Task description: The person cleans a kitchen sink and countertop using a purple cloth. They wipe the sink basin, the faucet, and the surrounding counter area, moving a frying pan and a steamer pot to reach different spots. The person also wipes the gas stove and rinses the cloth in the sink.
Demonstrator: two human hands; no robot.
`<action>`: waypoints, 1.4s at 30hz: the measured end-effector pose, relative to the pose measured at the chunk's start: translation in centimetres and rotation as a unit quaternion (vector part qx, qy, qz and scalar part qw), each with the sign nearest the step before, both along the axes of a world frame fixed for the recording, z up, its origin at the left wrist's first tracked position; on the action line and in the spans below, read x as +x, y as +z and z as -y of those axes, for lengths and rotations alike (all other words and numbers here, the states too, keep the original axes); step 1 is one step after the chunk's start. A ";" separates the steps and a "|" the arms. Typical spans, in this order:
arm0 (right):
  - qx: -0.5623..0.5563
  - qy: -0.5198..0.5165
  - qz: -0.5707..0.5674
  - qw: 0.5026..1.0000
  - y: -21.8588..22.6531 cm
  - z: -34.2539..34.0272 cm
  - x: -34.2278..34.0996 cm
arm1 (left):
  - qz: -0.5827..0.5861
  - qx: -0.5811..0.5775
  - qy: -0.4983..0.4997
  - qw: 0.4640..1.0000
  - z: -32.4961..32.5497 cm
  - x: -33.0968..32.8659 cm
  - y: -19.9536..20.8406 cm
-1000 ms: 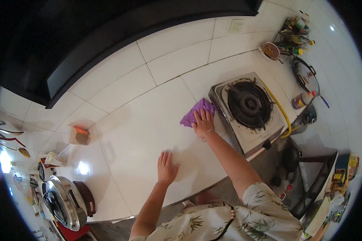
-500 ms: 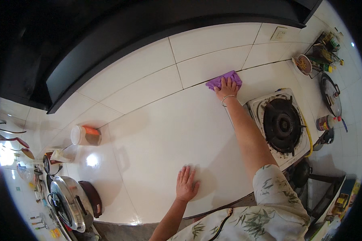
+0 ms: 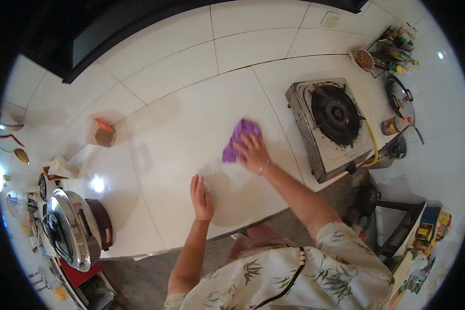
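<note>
A crumpled purple cloth (image 3: 242, 140) lies on the white tiled counter (image 3: 181, 124), left of the stove. My right hand (image 3: 252, 152) holds it from above, fingers spread over the fabric and pressing it to the surface. Nearer to me and further left, my left hand (image 3: 201, 199) is open and holds nothing. Its fingers are stretched out, with the thumb apart, and it appears tilted on its edge over the counter; whether it touches cannot be made out.
A gas stove (image 3: 336, 116) with a yellow hose (image 3: 373, 139) stands at right. Behind it are a bowl (image 3: 363, 60), bottles (image 3: 400, 54) and a lid (image 3: 399, 95). A tub (image 3: 102, 133) stands far left; a large lidded steel pan (image 3: 80, 227) is nearer.
The cloth and my right hand have come from the wall edge towards me and leftwards across the counter. My left hand has lifted from lying flat and turned. The whole view has shifted.
</note>
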State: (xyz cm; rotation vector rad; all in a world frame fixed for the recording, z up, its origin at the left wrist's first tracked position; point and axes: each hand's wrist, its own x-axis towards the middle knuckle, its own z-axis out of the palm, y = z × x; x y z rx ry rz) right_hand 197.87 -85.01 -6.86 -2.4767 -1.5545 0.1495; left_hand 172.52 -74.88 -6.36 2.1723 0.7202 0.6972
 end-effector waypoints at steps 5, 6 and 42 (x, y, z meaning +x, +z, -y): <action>-0.042 0.005 -0.074 0.996 4.3 15.5 -12.7 | -0.008 0.028 -0.017 0.999 2.8 -2.5 1.9; -0.023 -0.010 -0.083 0.996 4.2 18.7 -13.8 | -0.005 0.032 -0.029 0.999 3.1 -3.3 1.6; 0.190 -0.031 0.005 0.981 13.0 24.7 9.7 | 0.026 -0.448 0.025 0.893 21.0 25.9 6.9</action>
